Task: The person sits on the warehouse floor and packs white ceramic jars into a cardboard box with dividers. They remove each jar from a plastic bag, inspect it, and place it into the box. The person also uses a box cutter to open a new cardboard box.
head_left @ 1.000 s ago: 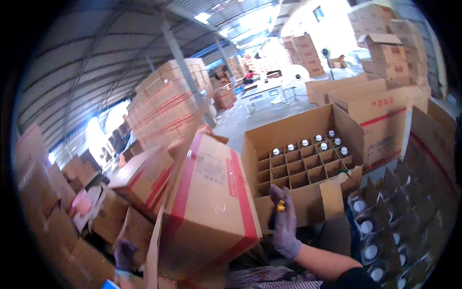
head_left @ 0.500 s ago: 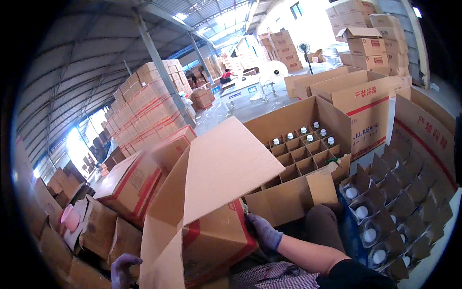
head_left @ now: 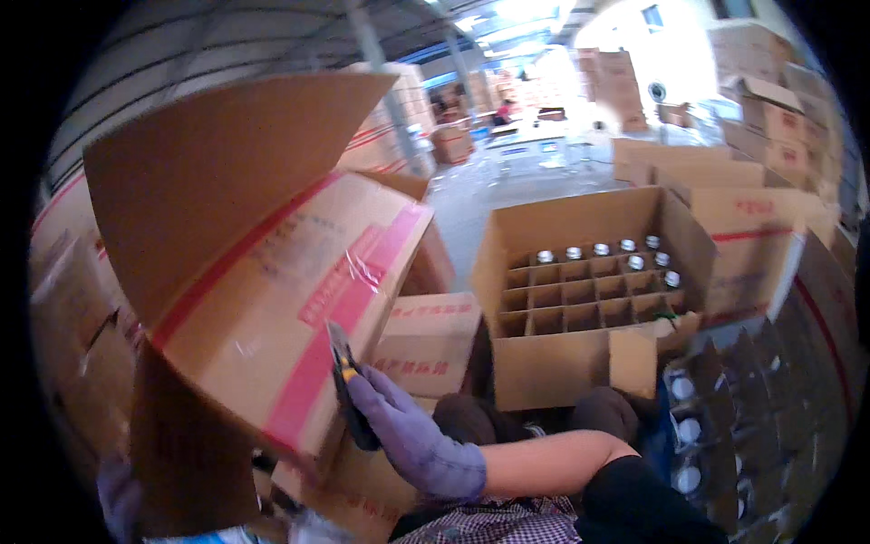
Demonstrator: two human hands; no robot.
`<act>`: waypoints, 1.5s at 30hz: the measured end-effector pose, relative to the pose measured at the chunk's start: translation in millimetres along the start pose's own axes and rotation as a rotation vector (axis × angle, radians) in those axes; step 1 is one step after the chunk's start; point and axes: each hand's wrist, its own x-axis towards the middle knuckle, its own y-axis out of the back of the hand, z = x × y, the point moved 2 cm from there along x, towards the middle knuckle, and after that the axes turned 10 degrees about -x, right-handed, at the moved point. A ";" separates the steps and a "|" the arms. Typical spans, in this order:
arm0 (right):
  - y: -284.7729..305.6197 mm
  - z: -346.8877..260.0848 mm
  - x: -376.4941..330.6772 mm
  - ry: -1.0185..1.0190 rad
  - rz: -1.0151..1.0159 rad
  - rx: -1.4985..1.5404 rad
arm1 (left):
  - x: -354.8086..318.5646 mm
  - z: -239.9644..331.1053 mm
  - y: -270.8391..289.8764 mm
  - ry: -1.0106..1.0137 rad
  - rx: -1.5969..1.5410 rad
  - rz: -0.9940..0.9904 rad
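Observation:
In my gloved right hand (head_left: 408,440) is a utility knife (head_left: 347,376) with a dark body and a yellow part, its blade out and pointing up. The blade tip lies close to or against the side of a large brown carton (head_left: 258,299) with red bands. That carton is tilted, its flaps spread at the top left and bottom left. My gloved left hand (head_left: 118,494) is at the lower left, beside the carton's lower flap; it is blurred and its fingers are mostly hidden.
Ahead stands an open carton (head_left: 557,367) with dividers and several white-capped bottles. At the right, more capped bottles (head_left: 687,431) sit among cardboard dividers. A closed carton (head_left: 426,340) lies behind the tilted one. Stacked cartons (head_left: 616,91) and a fan (head_left: 657,92) stand far off.
The large carton has been raised and turned, so its printed side now faces me. My right hand has come left and up with the knife in plain sight. The view has swung left.

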 end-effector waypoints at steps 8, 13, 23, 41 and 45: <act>-59.5 53.1 91.6 -0.060 -0.399 0.113 | 93.2 -4.6 -167.1 0.144 0.391 0.091; -21.5 83.8 136.1 -0.015 -0.387 -0.059 | 80.0 -109.5 -246.9 0.372 0.523 -0.257; 10.0 36.8 265.3 1.068 -0.223 -1.499 | 84.6 -145.4 -261.3 0.386 0.543 -0.236; -53.1 34.4 302.5 1.301 -0.677 -1.649 | 92.4 -157.2 -248.4 0.193 0.309 -0.196; -47.7 31.5 303.7 1.243 -0.655 -1.637 | 92.5 -157.0 -249.0 0.212 0.251 -0.176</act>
